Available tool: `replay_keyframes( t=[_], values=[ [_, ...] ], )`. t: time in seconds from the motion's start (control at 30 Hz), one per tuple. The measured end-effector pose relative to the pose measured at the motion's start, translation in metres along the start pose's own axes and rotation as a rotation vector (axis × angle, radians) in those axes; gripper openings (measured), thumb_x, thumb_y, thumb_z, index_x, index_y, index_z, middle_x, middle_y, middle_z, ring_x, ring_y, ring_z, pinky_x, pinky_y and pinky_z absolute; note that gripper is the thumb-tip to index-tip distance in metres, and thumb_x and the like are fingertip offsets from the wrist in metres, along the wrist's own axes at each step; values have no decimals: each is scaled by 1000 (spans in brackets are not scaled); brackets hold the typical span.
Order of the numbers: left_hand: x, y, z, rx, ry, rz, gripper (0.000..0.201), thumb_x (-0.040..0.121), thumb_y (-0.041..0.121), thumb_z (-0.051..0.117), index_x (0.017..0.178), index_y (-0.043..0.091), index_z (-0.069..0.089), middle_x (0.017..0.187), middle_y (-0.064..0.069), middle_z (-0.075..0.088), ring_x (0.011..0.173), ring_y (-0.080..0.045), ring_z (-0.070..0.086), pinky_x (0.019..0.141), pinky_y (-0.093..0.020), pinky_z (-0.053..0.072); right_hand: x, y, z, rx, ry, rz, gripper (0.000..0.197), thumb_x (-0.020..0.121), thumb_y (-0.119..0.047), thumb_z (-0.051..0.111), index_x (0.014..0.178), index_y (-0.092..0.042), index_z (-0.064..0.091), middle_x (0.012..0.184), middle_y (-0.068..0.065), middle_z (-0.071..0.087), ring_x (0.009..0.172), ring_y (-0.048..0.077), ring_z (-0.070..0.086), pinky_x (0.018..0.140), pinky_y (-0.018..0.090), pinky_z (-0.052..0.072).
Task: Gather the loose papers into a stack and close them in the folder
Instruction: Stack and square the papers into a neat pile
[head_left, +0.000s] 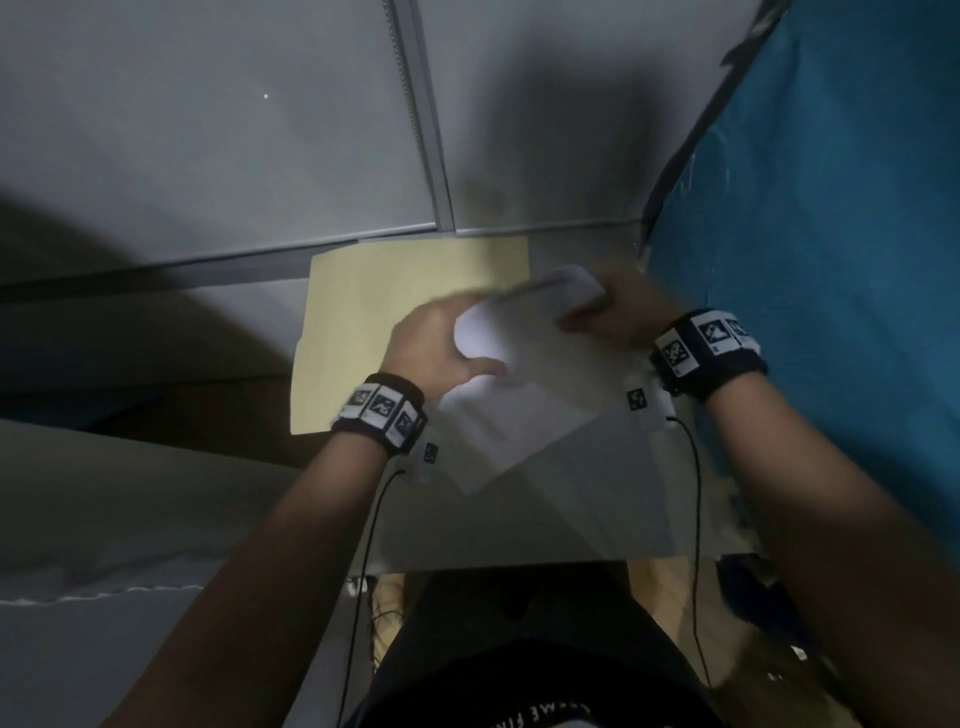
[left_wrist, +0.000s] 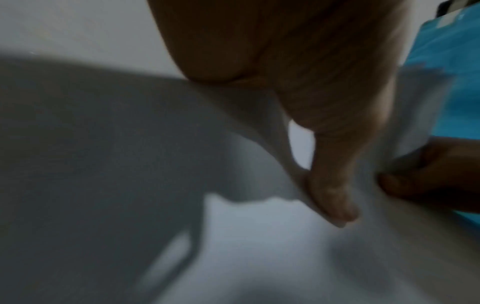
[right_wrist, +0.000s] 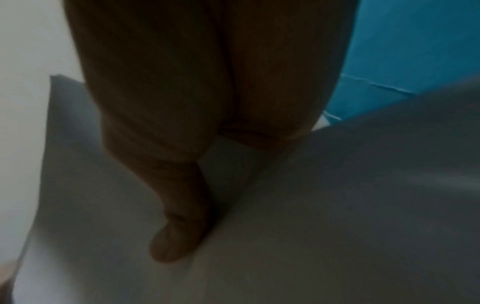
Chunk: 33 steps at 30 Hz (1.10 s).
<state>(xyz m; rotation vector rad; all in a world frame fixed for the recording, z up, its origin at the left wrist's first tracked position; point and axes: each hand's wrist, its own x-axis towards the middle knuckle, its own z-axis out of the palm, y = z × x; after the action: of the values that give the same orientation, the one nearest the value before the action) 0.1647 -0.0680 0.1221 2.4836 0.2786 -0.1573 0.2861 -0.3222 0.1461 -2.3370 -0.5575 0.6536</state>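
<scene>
From my head camera, I am holding the white papers between both hands above the pale desk, tilted so one corner is pointing down toward me. My left hand is gripping their left edge, thumb lying over the top sheet, and my right hand is clamping the far right corner, which is blurring there. The yellow folder is lying flat on the desk just beyond and to the left of the papers, its far edge sitting against the grey partition; my left hand is overlapping it in this view. A blue cloth is hanging at the right. Black bands with printed markers are wrapping both wrists, each trailing a thin cable. My left wrist camera is showing what the head view is hiding: my left thumb is pressing a lifted, curling paper edge, and my right hand's fingers are curling round the sheets opposite it. The folder is not showing in this view. My right wrist camera, dark and soft, is showing my right thumb pressing down on the top sheet, so those fingers are clamping the papers too, with the blue cloth behind.
</scene>
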Motion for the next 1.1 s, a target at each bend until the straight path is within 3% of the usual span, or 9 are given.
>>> replay_keyframes(
  t=[0.07,0.13,0.17,0.33,0.57,0.73,0.9,1.03,1.1],
  values=[
    [4,3,4,-119,-30,-104,54,75,46,102,71,9,62,61,-5,57,66,-37,56,60,-34,39,-5,-8,-13,61,21,-49,14,83,-24,86,93,-18,78,83,-1,73,70,4,69,65,26,56],
    [5,-16,3,-368,9,-156,64,77,29,104,67,-6,51,52,9,45,50,-18,44,52,-30,34,-16,1,-27,247,43,-32,16,81,-21,88,94,-23,78,80,-6,76,65,-6,70,61,13,55],
    [2,-23,-2,-469,65,-154,56,77,24,103,56,9,54,53,8,56,49,-13,49,53,-27,41,-22,6,-31,365,58,-18,18,81,-17,88,96,-18,78,80,-4,79,68,-4,72,63,13,56],
    [-5,-12,-3,-686,244,-138,25,80,18,101,97,11,86,101,-5,87,86,-10,83,81,-29,68,-24,-10,9,776,116,-41,51,70,-6,89,118,-12,72,117,6,77,112,23,72,98,44,58],
    [-5,-18,35,-790,294,-200,39,76,16,104,105,18,78,103,5,83,91,3,81,84,-18,64,-25,-19,47,705,441,-29,51,74,-13,93,109,-34,63,107,-19,69,94,-16,66,84,17,59],
    [-10,-51,77,-737,247,-338,61,69,24,108,119,8,78,118,-7,84,112,-23,81,91,-34,66,-23,7,90,585,375,127,41,75,-13,92,105,3,69,105,18,74,95,30,72,79,60,59],
    [1,-61,90,-775,276,-359,66,74,28,104,128,4,76,124,-4,83,112,-17,80,96,-26,64,-10,9,94,559,364,133,39,82,-15,86,99,14,66,102,33,70,97,49,65,75,61,55],
    [4,-65,92,-410,59,-318,46,84,13,95,123,2,74,117,-12,77,113,-36,76,82,-32,57,-9,20,94,585,366,228,27,87,-24,83,100,-4,70,101,18,75,87,22,73,76,49,62],
    [5,-78,93,-82,-64,-214,66,88,-4,80,151,7,62,149,-20,64,142,-40,60,107,-40,53,-6,27,83,582,417,239,24,87,-24,83,92,-5,69,86,8,73,66,-2,66,58,28,55]
  ],
)
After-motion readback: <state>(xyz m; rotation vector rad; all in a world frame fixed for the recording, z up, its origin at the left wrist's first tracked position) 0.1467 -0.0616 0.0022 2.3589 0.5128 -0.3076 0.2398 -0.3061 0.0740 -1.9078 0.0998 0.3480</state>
